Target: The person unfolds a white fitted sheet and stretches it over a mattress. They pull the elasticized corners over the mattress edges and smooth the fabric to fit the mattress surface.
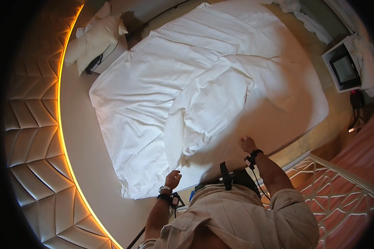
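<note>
A large bed lies before me, spread with a wrinkled white sheet [137, 115]. Near the bed's middle, a white duvet or cover [215, 96] is folded over on itself, with one flap reaching down towards my left hand [173, 179]. That hand is at the near edge of the bed, fingers curled around the tip of the white fabric. My right hand [247, 143] is above the smooth, shaded part of the bed, its fingers curled; no cloth shows in it.
Pillows [96, 37] are piled on a nightstand at upper left. A padded headboard [34, 130] with a light strip runs along the left. At right stand a white-framed cabinet [342, 65] with draped white cloth and a lattice screen [333, 186].
</note>
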`<action>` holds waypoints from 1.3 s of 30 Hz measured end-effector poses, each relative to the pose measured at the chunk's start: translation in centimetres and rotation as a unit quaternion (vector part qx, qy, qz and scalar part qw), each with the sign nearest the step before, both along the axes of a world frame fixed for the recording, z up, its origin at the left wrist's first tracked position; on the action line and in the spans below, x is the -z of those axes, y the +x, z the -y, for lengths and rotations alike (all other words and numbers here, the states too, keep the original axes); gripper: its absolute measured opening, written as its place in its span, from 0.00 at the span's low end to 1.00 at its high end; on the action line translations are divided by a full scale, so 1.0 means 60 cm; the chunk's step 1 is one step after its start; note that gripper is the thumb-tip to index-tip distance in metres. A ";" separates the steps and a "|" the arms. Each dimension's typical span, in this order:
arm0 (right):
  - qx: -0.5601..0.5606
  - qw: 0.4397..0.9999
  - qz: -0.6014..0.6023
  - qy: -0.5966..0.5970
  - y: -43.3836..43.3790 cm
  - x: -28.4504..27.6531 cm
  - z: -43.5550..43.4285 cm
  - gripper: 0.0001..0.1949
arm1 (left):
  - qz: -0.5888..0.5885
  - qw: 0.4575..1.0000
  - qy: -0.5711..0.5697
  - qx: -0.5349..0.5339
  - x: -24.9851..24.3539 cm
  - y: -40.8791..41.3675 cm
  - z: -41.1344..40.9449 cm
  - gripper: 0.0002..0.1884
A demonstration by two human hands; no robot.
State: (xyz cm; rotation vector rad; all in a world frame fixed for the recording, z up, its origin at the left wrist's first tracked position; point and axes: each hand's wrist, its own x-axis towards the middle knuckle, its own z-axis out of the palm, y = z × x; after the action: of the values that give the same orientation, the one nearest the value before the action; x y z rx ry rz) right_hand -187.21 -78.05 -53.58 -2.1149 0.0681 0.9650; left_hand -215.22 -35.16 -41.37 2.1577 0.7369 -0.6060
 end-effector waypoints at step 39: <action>0.204 0.951 -0.157 0.172 -0.031 -0.046 -0.205 0.07 | 0.200 0.880 0.044 -0.428 0.087 -0.044 -0.198 0.10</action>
State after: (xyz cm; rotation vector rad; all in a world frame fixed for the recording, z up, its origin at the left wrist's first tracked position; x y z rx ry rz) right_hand -189.10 -65.72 -50.82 -1.5335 0.4468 0.9697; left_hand -217.84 -23.27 -46.56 1.6873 1.3558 0.3343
